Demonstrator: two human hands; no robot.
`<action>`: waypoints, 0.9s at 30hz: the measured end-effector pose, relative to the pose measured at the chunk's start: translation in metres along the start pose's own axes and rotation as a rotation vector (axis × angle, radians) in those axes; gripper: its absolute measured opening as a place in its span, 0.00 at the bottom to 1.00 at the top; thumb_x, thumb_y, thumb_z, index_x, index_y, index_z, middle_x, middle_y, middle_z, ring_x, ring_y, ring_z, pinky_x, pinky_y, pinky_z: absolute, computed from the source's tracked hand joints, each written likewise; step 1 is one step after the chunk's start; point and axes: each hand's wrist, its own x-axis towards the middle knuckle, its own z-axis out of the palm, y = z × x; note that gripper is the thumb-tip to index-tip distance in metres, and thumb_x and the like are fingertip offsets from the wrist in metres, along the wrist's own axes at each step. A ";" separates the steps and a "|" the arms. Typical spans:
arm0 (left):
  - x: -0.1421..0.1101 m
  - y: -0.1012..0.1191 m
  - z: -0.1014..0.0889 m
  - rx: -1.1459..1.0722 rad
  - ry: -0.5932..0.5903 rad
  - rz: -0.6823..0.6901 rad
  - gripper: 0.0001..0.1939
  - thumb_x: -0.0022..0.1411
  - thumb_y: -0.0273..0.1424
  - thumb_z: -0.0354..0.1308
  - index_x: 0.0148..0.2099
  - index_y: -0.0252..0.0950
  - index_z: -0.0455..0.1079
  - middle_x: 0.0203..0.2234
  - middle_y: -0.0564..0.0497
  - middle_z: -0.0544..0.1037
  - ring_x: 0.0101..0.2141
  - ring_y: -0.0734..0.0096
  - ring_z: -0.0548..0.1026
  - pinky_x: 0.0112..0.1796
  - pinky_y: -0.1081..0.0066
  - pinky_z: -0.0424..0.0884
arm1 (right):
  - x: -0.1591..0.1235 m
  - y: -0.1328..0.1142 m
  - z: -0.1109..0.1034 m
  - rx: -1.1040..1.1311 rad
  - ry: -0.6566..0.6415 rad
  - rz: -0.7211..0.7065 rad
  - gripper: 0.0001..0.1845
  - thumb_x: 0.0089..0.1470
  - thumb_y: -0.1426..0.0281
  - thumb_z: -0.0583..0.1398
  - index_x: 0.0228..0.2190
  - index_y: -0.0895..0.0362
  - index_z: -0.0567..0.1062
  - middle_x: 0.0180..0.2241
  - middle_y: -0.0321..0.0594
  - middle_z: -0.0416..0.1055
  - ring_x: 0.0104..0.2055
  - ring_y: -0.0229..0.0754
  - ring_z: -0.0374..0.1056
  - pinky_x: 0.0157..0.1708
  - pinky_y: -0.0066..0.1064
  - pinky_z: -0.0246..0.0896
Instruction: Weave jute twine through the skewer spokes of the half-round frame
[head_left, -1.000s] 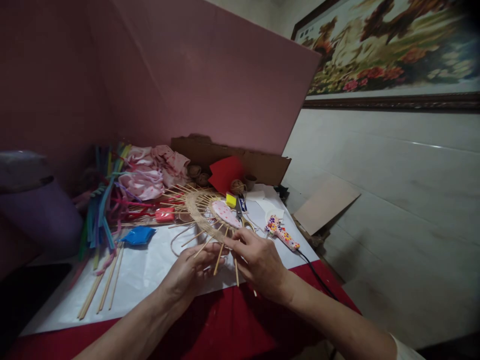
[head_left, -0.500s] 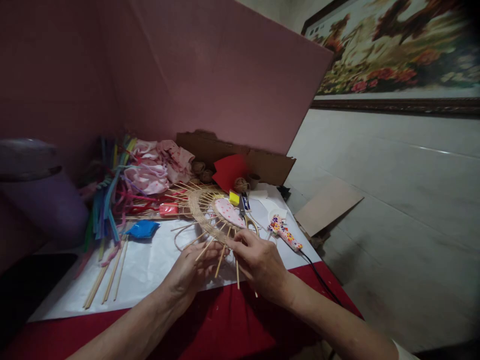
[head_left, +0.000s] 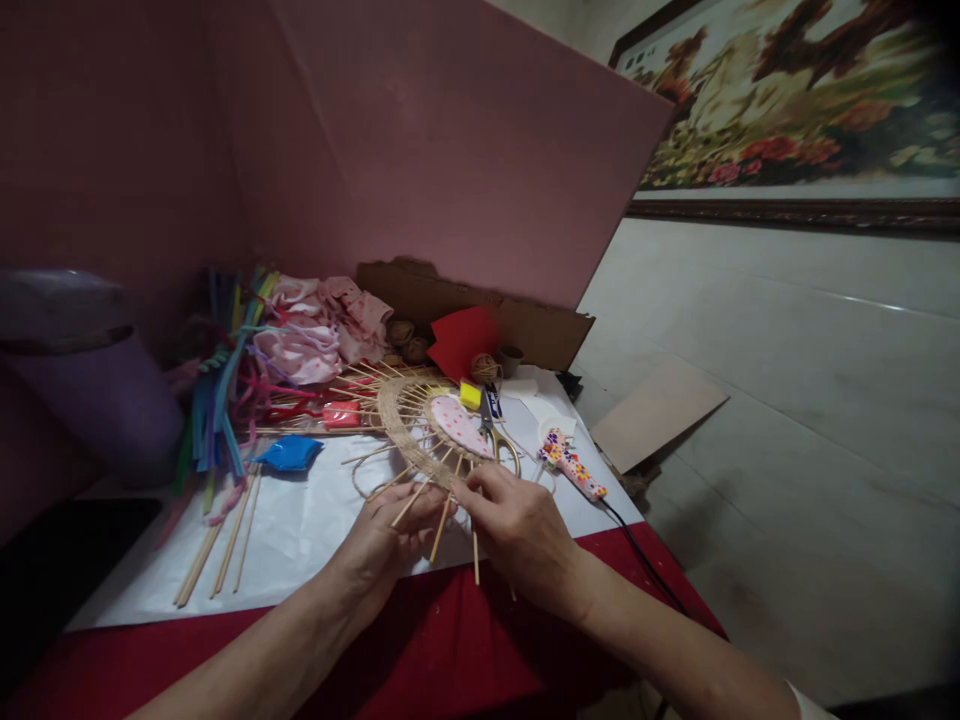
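A woven disc of thin wooden sticks and jute twine [head_left: 409,425] lies on white paper [head_left: 300,530], with a pink dotted fabric shape [head_left: 459,425] at its middle. My left hand [head_left: 386,545] is curled under the disc's near edge, its fingers closed around the sticks there. My right hand [head_left: 517,530] pinches at the same near edge, thumb and fingertips pressed together on twine or a stick. A loose twine loop [head_left: 360,480] trails left of the disc.
A patterned glue gun [head_left: 571,466] with a black cord lies at the right. Scissors [head_left: 499,440], yellow block [head_left: 470,396], twine ball [head_left: 484,370], red paper [head_left: 461,340], pink cloth [head_left: 315,335], coloured strips [head_left: 217,400], blue packet [head_left: 289,453], loose sticks [head_left: 221,540]. Pink board behind.
Both hands stay on the disc's near edge; my right fingers have shifted slightly along it. The camera has drifted a little, so the scene sits a bit more to the right.
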 end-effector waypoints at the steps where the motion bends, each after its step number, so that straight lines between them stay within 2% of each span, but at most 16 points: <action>1: 0.000 -0.001 0.000 -0.007 0.002 0.006 0.09 0.50 0.31 0.63 0.34 0.31 0.74 0.30 0.46 0.75 0.34 0.68 0.72 0.36 0.70 0.67 | 0.000 0.000 0.001 -0.018 0.008 -0.024 0.13 0.58 0.73 0.52 0.45 0.59 0.69 0.33 0.42 0.68 0.34 0.40 0.62 0.28 0.30 0.57; 7: -0.001 -0.001 0.003 -0.022 0.035 0.025 0.07 0.47 0.30 0.65 0.29 0.31 0.73 0.26 0.49 0.75 0.30 0.74 0.70 0.33 0.75 0.66 | 0.000 0.001 0.002 -0.077 0.016 -0.101 0.13 0.57 0.74 0.53 0.44 0.62 0.69 0.34 0.43 0.68 0.34 0.42 0.62 0.27 0.30 0.58; 14: -0.001 -0.002 0.004 0.086 0.120 0.052 0.12 0.47 0.36 0.65 0.28 0.31 0.72 0.22 0.51 0.72 0.23 0.76 0.68 0.25 0.76 0.62 | 0.001 -0.001 0.001 -0.048 0.038 -0.116 0.13 0.58 0.74 0.52 0.45 0.62 0.69 0.31 0.43 0.68 0.34 0.41 0.62 0.26 0.30 0.56; 19: -0.003 -0.005 0.003 0.121 0.167 0.079 0.13 0.47 0.38 0.65 0.30 0.33 0.71 0.24 0.51 0.72 0.25 0.75 0.69 0.24 0.76 0.62 | 0.001 -0.003 0.005 -0.039 0.053 -0.123 0.13 0.57 0.74 0.52 0.44 0.62 0.69 0.32 0.44 0.69 0.33 0.41 0.62 0.27 0.30 0.56; 23: -0.004 -0.008 0.001 0.149 0.201 0.113 0.13 0.47 0.39 0.64 0.28 0.33 0.70 0.22 0.53 0.71 0.23 0.76 0.68 0.22 0.77 0.61 | 0.001 -0.004 0.006 -0.045 0.034 -0.103 0.12 0.57 0.74 0.52 0.43 0.61 0.70 0.31 0.43 0.69 0.33 0.41 0.62 0.27 0.30 0.54; 27: -0.002 -0.012 -0.001 0.121 0.222 0.111 0.16 0.44 0.41 0.65 0.29 0.33 0.72 0.23 0.51 0.74 0.23 0.73 0.70 0.22 0.76 0.62 | 0.000 -0.003 0.004 -0.004 0.039 -0.061 0.14 0.58 0.74 0.51 0.45 0.60 0.69 0.32 0.42 0.69 0.34 0.40 0.62 0.28 0.29 0.55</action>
